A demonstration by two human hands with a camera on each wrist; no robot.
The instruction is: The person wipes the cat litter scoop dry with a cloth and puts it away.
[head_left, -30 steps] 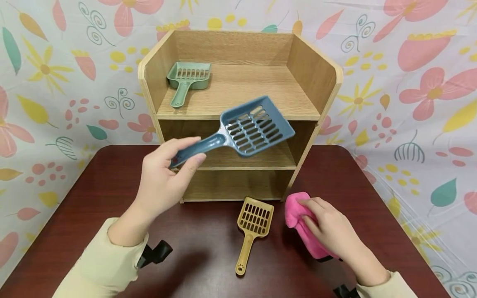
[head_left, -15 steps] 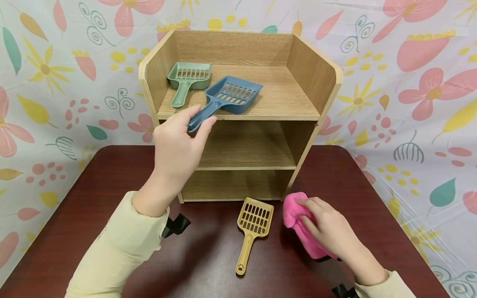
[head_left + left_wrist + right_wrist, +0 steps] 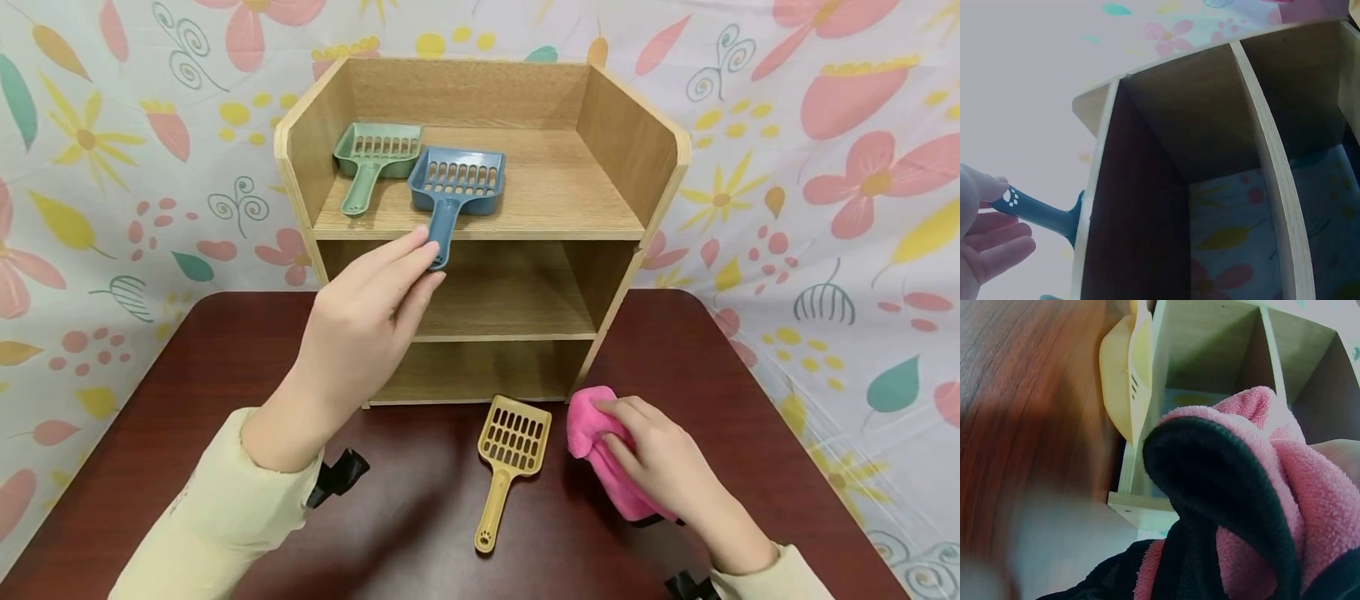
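Observation:
My left hand (image 3: 367, 333) pinches the handle end of a blue litter scoop (image 3: 459, 179) between thumb and fingers. The scoop's head lies on the top shelf, and its handle juts past the front edge. A paw print shows on the blue handle (image 3: 1041, 214) in the left wrist view. Left of it on that shelf is a green litter scoop (image 3: 380, 150). A yellow litter scoop (image 3: 513, 437) lies on the table before the shelf unit. My right hand (image 3: 663, 458) grips a bunched pink cloth (image 3: 600, 433); dark edging shows on the cloth (image 3: 1241, 481) in the right wrist view.
The wooden shelf unit (image 3: 480, 235) stands at the back of the dark red table (image 3: 225, 375), with two lower compartments facing me. Its raised side walls (image 3: 630, 142) bound the top shelf. A flower-patterned sheet (image 3: 825, 250) hangs behind and to the sides.
My left hand has brought the blue litter scoop up and back onto the top shelf, then turned it so its handle points toward me. The right hand and pink cloth have barely moved.

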